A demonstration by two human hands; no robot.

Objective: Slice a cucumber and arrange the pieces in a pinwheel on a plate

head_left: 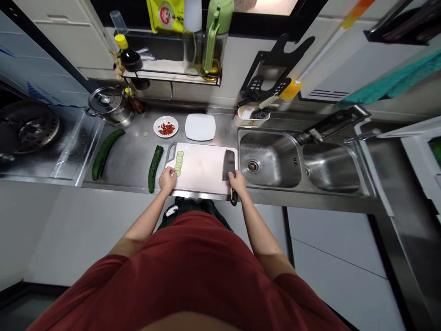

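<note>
Since everything's laid out on one metal tabletop (138, 156), here's the count: two dark green cucumbers, one long and curved (106, 152) over on the left, one straighter (155, 168) just beside the board. There's one white cutting board (203, 172) with one line of overlapping pale slices (178, 162) near its left end, too small to count for sure. Two white plates sit behind it: a round one (156, 127) holding chopped red bits (166, 128), and a bare squarish one (200, 127). One lidded pot (119, 110), two sink basins.

As for the fingers, the left hand (167, 180) has its bent ones at the board's near-left corner, right by the lowest slice; can't tell how far open they are or if they're clamped on anything. The right hand (238, 182) has its fingers closed on the one cleaver (228, 163), where blade meets handle, blade flat over the board's right end.
</note>
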